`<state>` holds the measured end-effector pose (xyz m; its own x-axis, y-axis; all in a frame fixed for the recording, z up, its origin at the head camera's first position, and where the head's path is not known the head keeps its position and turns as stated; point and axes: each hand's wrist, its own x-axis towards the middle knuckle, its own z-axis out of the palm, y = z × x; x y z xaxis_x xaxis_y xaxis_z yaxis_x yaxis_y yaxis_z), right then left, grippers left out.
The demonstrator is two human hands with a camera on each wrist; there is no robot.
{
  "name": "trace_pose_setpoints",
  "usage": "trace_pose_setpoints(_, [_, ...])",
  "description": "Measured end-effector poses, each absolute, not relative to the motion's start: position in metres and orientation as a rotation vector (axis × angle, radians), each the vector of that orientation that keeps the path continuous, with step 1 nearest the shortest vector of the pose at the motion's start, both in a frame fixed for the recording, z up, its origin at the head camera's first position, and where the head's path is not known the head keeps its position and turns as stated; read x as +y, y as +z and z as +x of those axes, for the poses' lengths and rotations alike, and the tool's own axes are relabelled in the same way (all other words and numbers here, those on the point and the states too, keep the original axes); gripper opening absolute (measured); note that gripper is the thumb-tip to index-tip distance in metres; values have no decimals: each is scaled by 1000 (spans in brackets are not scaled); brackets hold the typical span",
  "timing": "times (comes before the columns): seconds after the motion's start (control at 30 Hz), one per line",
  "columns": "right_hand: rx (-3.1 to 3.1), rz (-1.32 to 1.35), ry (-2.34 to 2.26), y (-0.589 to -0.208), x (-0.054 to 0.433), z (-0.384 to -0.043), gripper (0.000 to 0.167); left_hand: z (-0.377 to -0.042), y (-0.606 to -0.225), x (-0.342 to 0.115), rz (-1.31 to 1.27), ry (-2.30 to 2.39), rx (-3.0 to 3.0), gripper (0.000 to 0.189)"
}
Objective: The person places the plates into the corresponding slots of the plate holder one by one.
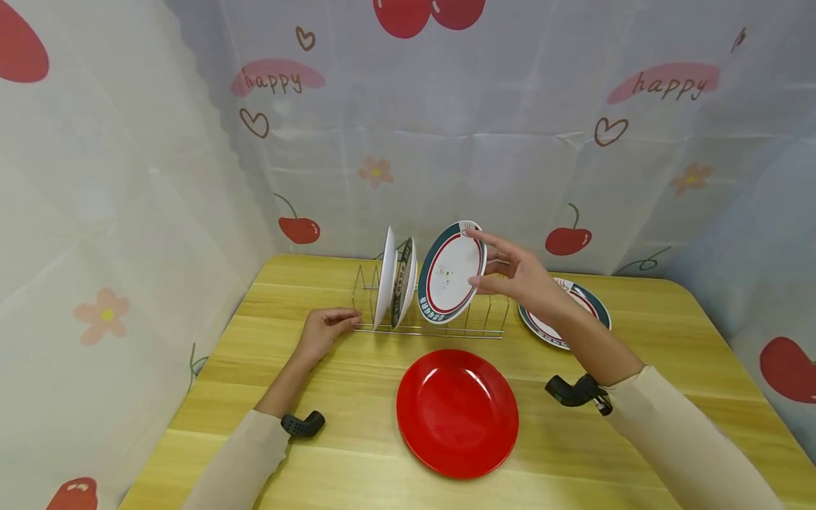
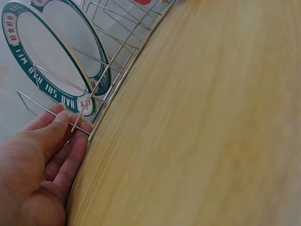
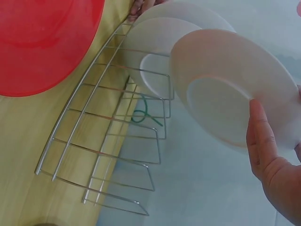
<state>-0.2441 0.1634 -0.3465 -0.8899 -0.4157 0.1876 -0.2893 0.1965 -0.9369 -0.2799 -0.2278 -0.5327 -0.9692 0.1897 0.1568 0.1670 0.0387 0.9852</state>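
Note:
My right hand (image 1: pixel 523 280) grips a white plate (image 1: pixel 449 278) by its right rim, thumb on the face, fingers behind. The plate has a green patterned band and a red ring, with small brown specks on its face; it is tilted above the wire dish rack (image 1: pixel 459 336). My left hand (image 1: pixel 326 331) pinches the wire at the rack's left end, thumb against fingers in the left wrist view. Two plates stand upright in the rack's left slots: a left plate (image 1: pixel 385 280) and a second plate (image 1: pixel 404 283) just right of it.
A large red plate (image 1: pixel 457 414) lies flat in front of the rack. To the rack's right another green-banded plate (image 1: pixel 596 304) lies on the wooden table (image 1: pixel 344 425), partly hidden by my right forearm. A printed curtain (image 1: pixel 433 92) hangs behind the table.

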Motion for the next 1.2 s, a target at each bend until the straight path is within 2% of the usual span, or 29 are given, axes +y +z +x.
trace_pose_setpoints(0.67, [2391,-775,-1641,-365,123,-275,75,-280,-534,-228,443,2145,2265,22])
trace_pose_setpoints(1.2, [2550,-704,-1571,-389,102,-277,72,-280,-533,-229,431,2137,2286,21])
